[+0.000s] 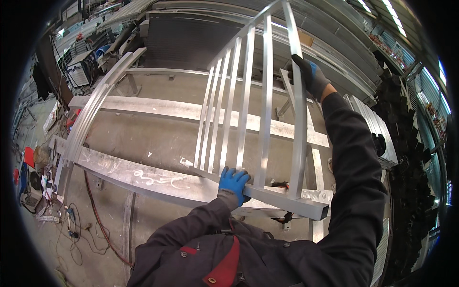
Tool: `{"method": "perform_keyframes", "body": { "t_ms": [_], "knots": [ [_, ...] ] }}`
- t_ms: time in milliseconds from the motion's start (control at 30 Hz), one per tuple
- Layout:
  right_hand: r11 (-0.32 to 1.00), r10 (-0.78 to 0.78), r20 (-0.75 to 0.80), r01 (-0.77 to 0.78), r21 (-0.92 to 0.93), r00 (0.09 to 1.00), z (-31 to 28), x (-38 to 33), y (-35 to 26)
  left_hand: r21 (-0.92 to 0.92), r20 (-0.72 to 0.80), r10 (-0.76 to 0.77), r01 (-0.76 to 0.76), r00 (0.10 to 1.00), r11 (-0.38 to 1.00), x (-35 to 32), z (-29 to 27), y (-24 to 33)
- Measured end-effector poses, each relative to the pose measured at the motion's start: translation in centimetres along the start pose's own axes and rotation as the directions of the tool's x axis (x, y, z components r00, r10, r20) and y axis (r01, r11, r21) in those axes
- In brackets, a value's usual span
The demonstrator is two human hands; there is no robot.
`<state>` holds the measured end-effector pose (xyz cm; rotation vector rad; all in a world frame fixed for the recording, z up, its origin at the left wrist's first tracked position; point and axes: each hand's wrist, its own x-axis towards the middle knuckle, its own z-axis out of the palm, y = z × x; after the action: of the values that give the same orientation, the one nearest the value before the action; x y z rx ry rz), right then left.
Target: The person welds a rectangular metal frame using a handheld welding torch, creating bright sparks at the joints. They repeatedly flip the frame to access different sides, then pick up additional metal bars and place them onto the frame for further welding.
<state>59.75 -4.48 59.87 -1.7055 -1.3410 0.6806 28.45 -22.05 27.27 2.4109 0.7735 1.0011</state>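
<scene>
A silvery metal railing panel (265, 105) with several parallel bars stands tilted up in front of me, leaning over the support beams. My left hand (233, 185), in a blue and grey glove, is closed over its near lower rail, left of the rail's open square end. Higher up, my right hand (313, 79), in a dark glove with a blue back, grips the panel's outermost right bar. Its fingertips wrap round that bar's far side, and its thumb is hard to see. The panel's top end runs out of the picture.
Two long metal beams (177, 109) cross beneath the panel; chalk-like marks show on the nearer one. Loose metal strips (91, 112) lie across their left ends. A hose (98, 215) and cables trail over the floor at left. Stacked profiles (370, 119) stand beside my right arm.
</scene>
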Motion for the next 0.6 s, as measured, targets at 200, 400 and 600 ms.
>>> {"method": "perform_keyframes", "body": {
  "t_ms": [200,400,600],
  "knots": [
    [0.952,-0.197,0.178,0.145,0.268,0.964,6.2,3.7,-4.0,-0.039,-0.432,-0.012,-0.005,0.902,0.999,1.6,-4.8,-1.8],
    [0.904,-0.151,0.205,0.052,0.424,0.967,14.4,4.7,3.2,-0.778,-0.354,-0.534,0.075,0.768,0.624,6.7,-13.9,-4.3],
    [0.813,0.238,0.426,-0.419,0.404,0.873,28.0,4.7,22.9,-0.659,-0.403,-0.469,0.107,0.786,0.745,9.5,-20.3,-7.2]
  ]
}}
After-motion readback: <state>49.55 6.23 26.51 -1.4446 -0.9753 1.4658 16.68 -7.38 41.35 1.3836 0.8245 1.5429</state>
